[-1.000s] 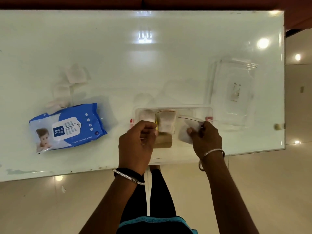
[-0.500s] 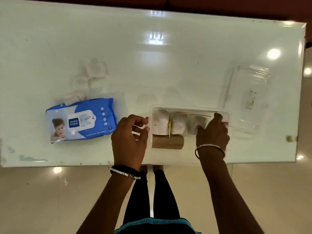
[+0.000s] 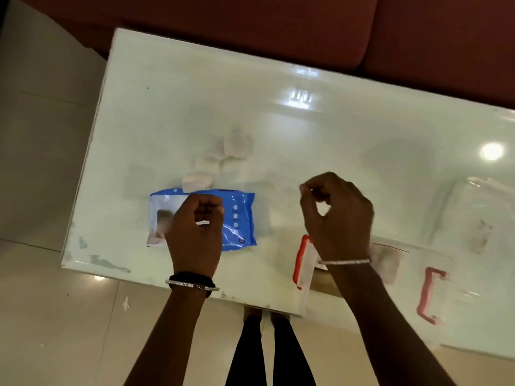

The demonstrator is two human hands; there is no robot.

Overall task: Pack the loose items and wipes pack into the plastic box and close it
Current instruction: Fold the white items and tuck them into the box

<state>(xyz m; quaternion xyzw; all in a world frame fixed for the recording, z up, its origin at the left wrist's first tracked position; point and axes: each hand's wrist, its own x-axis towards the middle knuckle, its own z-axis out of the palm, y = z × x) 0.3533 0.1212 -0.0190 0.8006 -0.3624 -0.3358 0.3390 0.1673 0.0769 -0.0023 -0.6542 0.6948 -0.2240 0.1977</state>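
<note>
Wipes pack (image 3: pixel 240 215), blue, lies flat on the table (image 3: pixel 278 79) toward its left near corner, partly under the left hand (image 3: pixel 195 235). Left hand sits over the pack's middle with fingers curled in toward the palm; motion blur, so cannot tell whether it actually has hold of the pack or only hovers over it. Right hand (image 3: pixel 337 218) is raised above the table to the right of the pack, fingers curled, thumb meeting forefinger, nothing seen in it. Box (image 3: pixel 412 263), clear plastic, sits at the near edge under the right wrist and forearm, uncovered, with a red clip (image 3: pixel 302 260) at its left end and another red clip (image 3: pixel 430 293) at its right end. Pale items (image 3: pixel 387 263) show inside it, blurred, plus something brown by the forearm. Lid (image 3: pixel 485 213), clear, lies on the table just beyond the box's right end, apart from it. Three white pads (image 3: pixel 237 143) lie loose in a slanted row beyond the pack, the nearest one at the pack's far edge. Bangle (image 3: pixel 192 284) and a black band on the left wrist, thin bangle (image 3: pixel 345 261) on the right. Legs (image 3: pixel 250 352) in black stand under the near edge. Pale tiled floor (image 3: pixel 41 162) around, dark red seat (image 3: pixel 278 23) past the far edge.
</note>
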